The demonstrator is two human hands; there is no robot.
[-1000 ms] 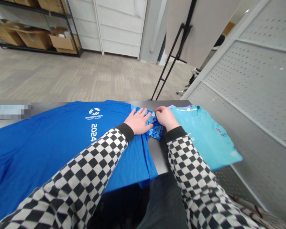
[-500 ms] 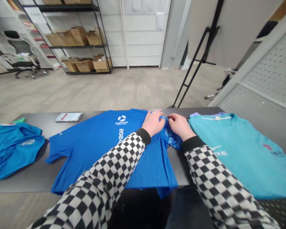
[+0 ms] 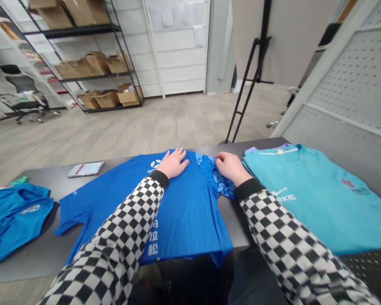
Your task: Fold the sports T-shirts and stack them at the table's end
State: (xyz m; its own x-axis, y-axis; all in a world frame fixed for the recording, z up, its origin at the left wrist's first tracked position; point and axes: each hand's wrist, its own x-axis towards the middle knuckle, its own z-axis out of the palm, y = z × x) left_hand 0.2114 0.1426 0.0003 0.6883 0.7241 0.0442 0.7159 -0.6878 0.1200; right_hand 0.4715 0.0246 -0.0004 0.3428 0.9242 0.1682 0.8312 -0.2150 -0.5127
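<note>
A blue T-shirt (image 3: 190, 212) with white print lies spread on the dark grey table (image 3: 47, 258), its hem hanging over the near edge. My left hand (image 3: 172, 163) rests flat near the collar, fingers stretched out, partly covering the round white logo. At the patterned right-hand sleeve (image 3: 220, 180), my right hand (image 3: 230, 166) pinches the fabric by the shoulder. Both forearms wear black-and-white checked sleeves, and the left one hides part of the shirt's front print.
Turquoise shirts (image 3: 317, 199) lie stacked on the right, next to a perforated grey panel (image 3: 352, 84). At the left are a crumpled bright blue garment (image 3: 15, 216) and a flat plastic-wrapped packet (image 3: 85, 169). Behind the table stands a black easel frame (image 3: 246, 93).
My left hand has moved left from the shoulder towards the collar and now lies flat. My right hand stays pinched at the sleeve, which looks more spread out. The camera view has shifted.
</note>
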